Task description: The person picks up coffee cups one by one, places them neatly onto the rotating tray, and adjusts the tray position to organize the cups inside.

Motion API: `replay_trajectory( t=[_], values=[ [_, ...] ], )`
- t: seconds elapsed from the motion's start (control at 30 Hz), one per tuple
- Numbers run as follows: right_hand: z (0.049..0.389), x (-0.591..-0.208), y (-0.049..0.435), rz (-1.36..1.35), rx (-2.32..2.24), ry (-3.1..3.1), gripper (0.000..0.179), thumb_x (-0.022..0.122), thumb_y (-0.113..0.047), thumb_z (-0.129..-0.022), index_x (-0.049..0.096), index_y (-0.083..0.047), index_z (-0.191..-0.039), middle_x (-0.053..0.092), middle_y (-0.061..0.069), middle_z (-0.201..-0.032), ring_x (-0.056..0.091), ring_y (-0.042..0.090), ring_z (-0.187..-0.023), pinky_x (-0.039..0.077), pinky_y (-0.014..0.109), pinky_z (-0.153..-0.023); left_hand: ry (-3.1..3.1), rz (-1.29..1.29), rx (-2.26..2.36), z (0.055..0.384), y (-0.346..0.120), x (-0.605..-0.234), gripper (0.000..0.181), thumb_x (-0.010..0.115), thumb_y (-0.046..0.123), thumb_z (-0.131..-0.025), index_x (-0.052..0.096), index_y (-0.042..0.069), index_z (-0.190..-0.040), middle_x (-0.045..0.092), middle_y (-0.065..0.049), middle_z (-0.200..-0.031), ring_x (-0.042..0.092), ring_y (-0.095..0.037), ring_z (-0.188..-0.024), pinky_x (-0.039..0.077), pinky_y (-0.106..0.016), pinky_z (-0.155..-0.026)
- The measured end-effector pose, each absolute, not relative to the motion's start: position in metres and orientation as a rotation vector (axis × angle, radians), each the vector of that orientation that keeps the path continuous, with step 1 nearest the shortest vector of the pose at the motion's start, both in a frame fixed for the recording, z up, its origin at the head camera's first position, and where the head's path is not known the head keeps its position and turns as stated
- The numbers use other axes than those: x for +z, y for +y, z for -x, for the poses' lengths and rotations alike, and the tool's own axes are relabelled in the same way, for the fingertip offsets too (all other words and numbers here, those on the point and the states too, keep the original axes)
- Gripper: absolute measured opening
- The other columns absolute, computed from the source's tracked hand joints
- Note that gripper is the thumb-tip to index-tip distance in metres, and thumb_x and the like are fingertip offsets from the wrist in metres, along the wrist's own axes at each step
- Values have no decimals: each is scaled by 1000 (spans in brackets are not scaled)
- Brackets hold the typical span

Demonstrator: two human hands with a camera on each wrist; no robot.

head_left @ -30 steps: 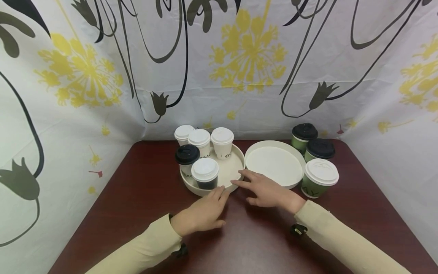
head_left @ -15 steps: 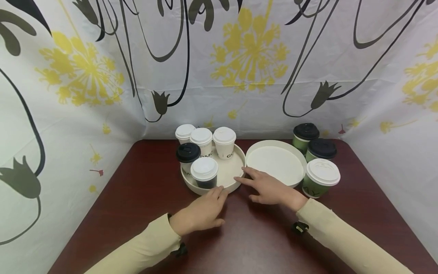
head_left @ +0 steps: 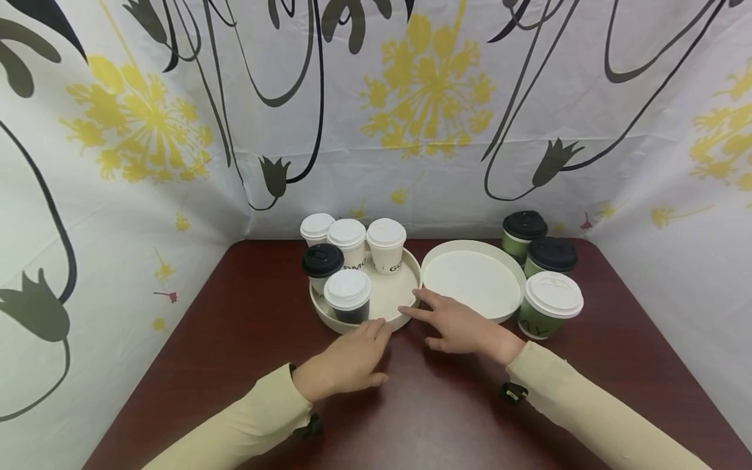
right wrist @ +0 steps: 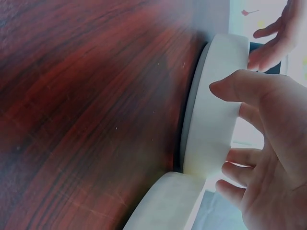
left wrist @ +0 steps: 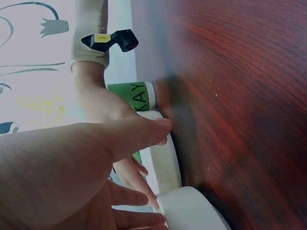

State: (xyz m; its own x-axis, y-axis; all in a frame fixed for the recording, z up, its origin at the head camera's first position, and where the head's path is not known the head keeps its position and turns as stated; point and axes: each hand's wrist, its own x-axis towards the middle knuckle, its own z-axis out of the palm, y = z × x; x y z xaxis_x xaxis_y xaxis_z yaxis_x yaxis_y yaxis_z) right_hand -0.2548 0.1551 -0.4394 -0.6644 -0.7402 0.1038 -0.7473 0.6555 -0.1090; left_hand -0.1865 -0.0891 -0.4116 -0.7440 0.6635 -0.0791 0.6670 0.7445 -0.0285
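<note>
Each grip loose and empty, the left hand [head_left: 346,367] in front and right hand [head_left: 457,325] front-right of the round cream tray [head_left: 390,290] maybe steady its lidded, mostly white paper cups [head_left: 386,253].

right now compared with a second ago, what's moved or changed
The front dark cup has shifted slightly left in the head view and the middle white cup slightly right, as if the left tray had turned a little. Nothing was visibly gripped or released. The left hand, right hand, right tray and green cups stayed about put.
</note>
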Motion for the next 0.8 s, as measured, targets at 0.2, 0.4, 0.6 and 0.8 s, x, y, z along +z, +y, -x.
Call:
replay_trajectory(
  t=[0.2,0.4,0.6,0.8],
  values=[
    [251,-438,152,-1282,210,-2785,74,76,-24,-81,46,-24,-149,41,25,-150,47,42,-137,47,51,-107,2872,-1105,-78,189,-85,-412,88,73,45,-87,32,0,-151,44,-20,-150,43,-30,-141,41,-37,-116],
    [249,-441,149,-1279,185,-2796,76,76,-24,-80,45,-24,-149,40,23,-149,50,39,-135,47,50,-107,2857,-1084,-71,190,-80,-412,90,73,44,-86,29,1,-152,43,-19,-152,41,-29,-143,40,-36,-117],
    [249,-443,148,-1269,180,-2801,77,76,-25,-80,44,-25,-150,40,23,-150,50,39,-134,47,51,-107,2842,-1051,-67,190,-78,-411,92,73,44,-86,26,2,-154,42,-19,-153,40,-28,-144,40,-36,-117],
    [250,-445,150,-1266,168,-2789,77,76,-27,-81,43,-28,-150,40,20,-151,50,38,-135,45,51,-109,2833,-1052,-42,188,-80,-409,92,74,43,-86,26,3,-154,41,-19,-153,40,-29,-144,39,-37,-117]
  ],
)
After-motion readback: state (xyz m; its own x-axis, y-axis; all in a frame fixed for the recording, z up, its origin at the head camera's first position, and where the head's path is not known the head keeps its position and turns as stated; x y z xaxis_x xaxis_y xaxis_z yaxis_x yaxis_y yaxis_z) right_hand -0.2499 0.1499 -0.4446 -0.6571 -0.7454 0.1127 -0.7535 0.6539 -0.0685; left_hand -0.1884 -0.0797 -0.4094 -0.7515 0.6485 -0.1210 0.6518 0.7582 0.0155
